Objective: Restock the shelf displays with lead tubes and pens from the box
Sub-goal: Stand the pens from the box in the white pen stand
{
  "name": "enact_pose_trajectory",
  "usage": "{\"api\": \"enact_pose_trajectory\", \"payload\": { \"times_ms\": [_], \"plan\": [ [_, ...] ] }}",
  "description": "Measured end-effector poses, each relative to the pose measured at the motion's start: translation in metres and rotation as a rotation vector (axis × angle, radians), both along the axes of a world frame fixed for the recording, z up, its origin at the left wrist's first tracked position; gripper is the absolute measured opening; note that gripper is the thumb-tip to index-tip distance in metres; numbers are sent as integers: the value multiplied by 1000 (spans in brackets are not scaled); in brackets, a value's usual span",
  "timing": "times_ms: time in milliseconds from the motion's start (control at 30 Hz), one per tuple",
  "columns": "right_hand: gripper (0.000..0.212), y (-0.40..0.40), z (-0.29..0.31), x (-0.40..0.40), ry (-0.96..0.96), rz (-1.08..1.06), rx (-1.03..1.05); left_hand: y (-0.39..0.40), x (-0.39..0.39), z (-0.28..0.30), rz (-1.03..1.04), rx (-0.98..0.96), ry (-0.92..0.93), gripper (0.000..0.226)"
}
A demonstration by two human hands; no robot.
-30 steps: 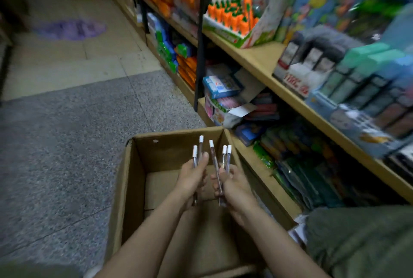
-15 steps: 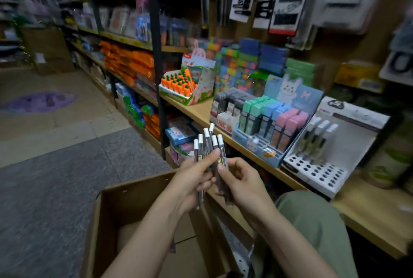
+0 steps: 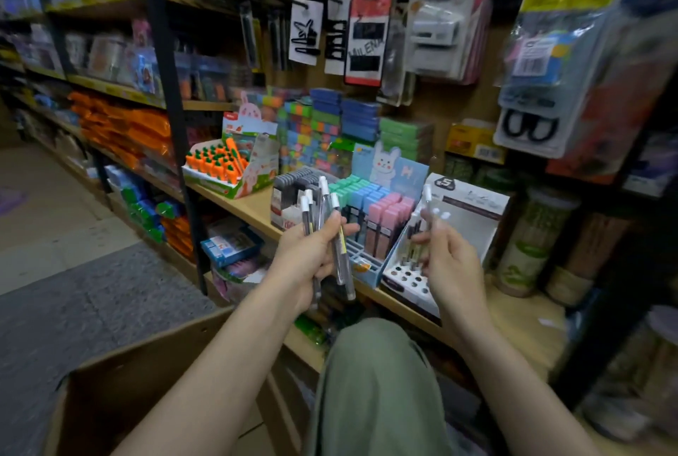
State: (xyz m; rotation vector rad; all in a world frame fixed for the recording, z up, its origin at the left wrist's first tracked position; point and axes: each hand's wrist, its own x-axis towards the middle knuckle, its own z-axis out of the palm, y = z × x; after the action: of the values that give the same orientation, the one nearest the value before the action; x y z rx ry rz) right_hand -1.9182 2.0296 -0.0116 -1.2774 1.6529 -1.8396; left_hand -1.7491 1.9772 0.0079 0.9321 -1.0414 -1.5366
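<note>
Stationery aisle: wooden shelf [image 3: 249,207], speckled grey floor [image 3: 91,294]. Left hand [image 3: 312,254] grips bundle of clear white-capped pens [image 3: 339,235]. Right hand [image 3: 451,257] pinches one pen [image 3: 426,199] above white perforated display stand [image 3: 414,277]. Cardboard box [image 3: 154,375] below.

From my remote feed: box [image 3: 154,375] cut off below, right hand [image 3: 453,261] motion-blurred, its pen [image 3: 426,199] indistinct.
</note>
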Motion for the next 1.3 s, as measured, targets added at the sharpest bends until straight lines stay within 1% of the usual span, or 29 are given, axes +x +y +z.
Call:
{"api": "enact_pose_trajectory", "payload": {
  "times_ms": [67,133,267,333,433,500,533,633,667,767,867,900,1000,1033,1100,1200,1233,1300],
  "plan": [
    [24,0,-1,-22,-51,-22,-3,-1,-18,-2,-18,17,-9,30],
    [14,-1,0,-40,-4,-74,-2,-3,-38,-1,-19,40,6,24],
    [19,-7,4,-69,252,-227,12,-4,-74,5,2,73,22,18],
    [23,-11,5,-77,340,-263,58,-3,-88,1,19,92,40,16],
    [19,-14,5,-83,471,-281,85,-1,-97,-18,55,146,75,12],
    [17,-14,3,-84,577,-297,85,2,-96,-37,56,149,40,10],
    [18,-13,2,-84,611,-304,83,3,-95,-46,43,145,11,13],
    [20,-12,0,-83,664,-291,85,4,-94,-65,25,151,-16,26],
    [20,-13,-1,-82,685,-279,93,3,-95,-67,35,151,-14,25],
    [16,-13,-2,-79,745,-243,167,2,-99,-69,69,153,-16,12],
    [15,-13,1,-76,748,-251,203,1,-100,-72,97,167,-70,17],
    [19,-14,3,-75,759,-261,205,0,-100,-72,101,168,-77,19],
    [42,-15,12,-74,822,-265,236,0,-101,-71,121,154,-104,18],
    [46,-16,14,-74,844,-257,252,0,-101,-72,129,141,-116,16],
    [43,-18,20,-74,879,-252,276,-1,-102,-74,136,118,-129,15],
    [26,-23,28,-77,931,-315,194,-3,-102,-75,135,104,-138,14],
    [24,-25,31,-77,933,-325,158,-4,-102,-75,137,104,-142,14],
    [26,-28,33,-77,905,-319,139,-6,-102,-76,146,106,-155,15]
  ]
}}
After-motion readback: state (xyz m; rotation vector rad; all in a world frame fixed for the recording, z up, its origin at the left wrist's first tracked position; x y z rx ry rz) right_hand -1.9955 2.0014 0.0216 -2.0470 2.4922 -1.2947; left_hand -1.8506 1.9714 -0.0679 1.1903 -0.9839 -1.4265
